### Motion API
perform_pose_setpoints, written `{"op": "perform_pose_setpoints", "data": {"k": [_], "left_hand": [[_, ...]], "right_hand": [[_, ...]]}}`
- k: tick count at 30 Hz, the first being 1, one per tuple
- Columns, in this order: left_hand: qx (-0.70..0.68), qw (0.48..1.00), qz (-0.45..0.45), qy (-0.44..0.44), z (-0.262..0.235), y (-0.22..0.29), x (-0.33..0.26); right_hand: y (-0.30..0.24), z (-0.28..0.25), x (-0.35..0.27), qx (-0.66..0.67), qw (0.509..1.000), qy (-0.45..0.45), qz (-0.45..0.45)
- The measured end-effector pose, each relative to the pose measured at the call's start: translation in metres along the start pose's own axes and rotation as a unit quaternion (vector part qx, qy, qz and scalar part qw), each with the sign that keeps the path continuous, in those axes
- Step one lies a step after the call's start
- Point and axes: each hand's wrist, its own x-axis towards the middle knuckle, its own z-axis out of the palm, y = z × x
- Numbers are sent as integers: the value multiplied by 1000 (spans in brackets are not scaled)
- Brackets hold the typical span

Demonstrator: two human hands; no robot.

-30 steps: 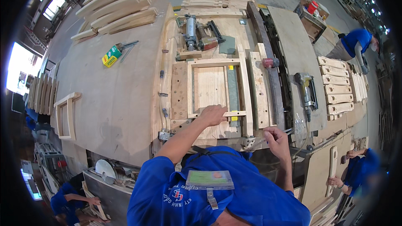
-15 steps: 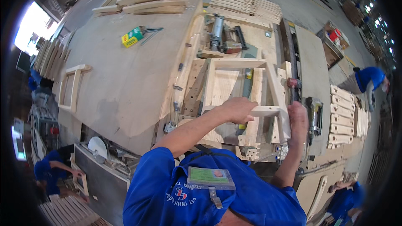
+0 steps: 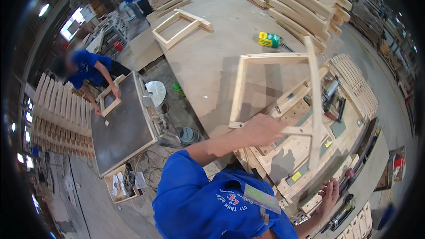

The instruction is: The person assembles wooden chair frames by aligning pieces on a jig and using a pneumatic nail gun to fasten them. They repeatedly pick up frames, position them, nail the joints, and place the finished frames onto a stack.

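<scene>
My left hand (image 3: pixel 267 129) grips the lower crossbar of a four-sided pale wooden frame (image 3: pixel 238 89). The frame is raised and tilted, over the edge between the brown worktable (image 3: pixel 195 68) and the wooden jig (image 3: pixel 260 159). One of its side pieces runs on past both crossbars. Lower right, my right hand (image 3: pixel 330 194) is apart from the frame, fingers loosely curled and spread, with nothing seen in it. Closest to that hand are the jig's right rail, a red-handled part (image 3: pixel 349 174) and an air-powered nail gun (image 3: pixel 343 212).
More nail guns (image 3: pixel 331 99) lie at the jig's far end. A green-and-yellow box (image 3: pixel 269 40), another frame (image 3: pixel 181 26) and stacked curved wooden pieces (image 3: pixel 301 11) are on the worktable. At left, a co-worker (image 3: pixel 90 68) handles a frame at a dark-topped machine table (image 3: pixel 126 124).
My left hand has lifted the wooden frame out of the jig and swung it left. My right hand has come away from the frame's side. The view has turned left.
</scene>
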Motion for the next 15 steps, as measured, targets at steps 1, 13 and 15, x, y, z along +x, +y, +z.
{"op": "perform_pose_setpoints", "data": {"k": [1, 13, 15], "left_hand": [[18, 999, -47, 0, -3, -19, -9], [119, 967, -180, 137, -11, -231, -48], [111, 953, -229, 165, -17, -247, -35]], "right_hand": [[1, 6, 3, -22, 1000, -20, -4], [-24, 78, 31, -200, 962, -183, -33], [-28, 100, 29, -205, 956, -204, -43]]}}
